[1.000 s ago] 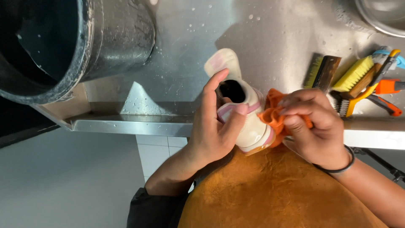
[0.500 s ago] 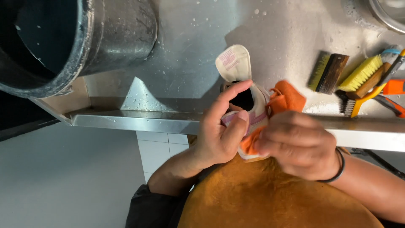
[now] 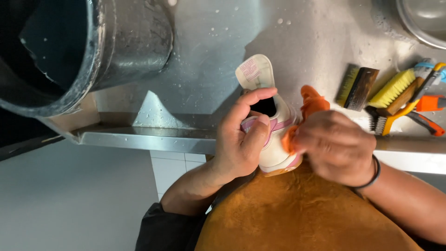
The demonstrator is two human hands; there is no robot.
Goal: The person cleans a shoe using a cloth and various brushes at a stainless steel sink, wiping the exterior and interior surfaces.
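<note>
My left hand (image 3: 241,142) grips a small white and pink shoe (image 3: 274,144) by its opening, with the tongue (image 3: 254,70) sticking up and away from me. Against the shoe's right side, my right hand (image 3: 337,146) presses a crumpled orange cloth (image 3: 312,104). Part of the cloth is hidden under my fingers. A dark band circles my right wrist. The shoe hangs above the front edge of a wet steel counter (image 3: 209,56), over my orange-brown apron (image 3: 302,214).
A large metal pot (image 3: 83,51) lies on its side at the left of the counter. Several brushes (image 3: 390,93) with yellow, orange and dark handles lie at the right. A metal bowl rim (image 3: 425,21) shows at the top right. White tiles (image 3: 167,167) lie below the counter edge.
My right hand has slid with the orange cloth from the shoe's upper side down along its side and toward the sole. My left hand has kept its hold.
</note>
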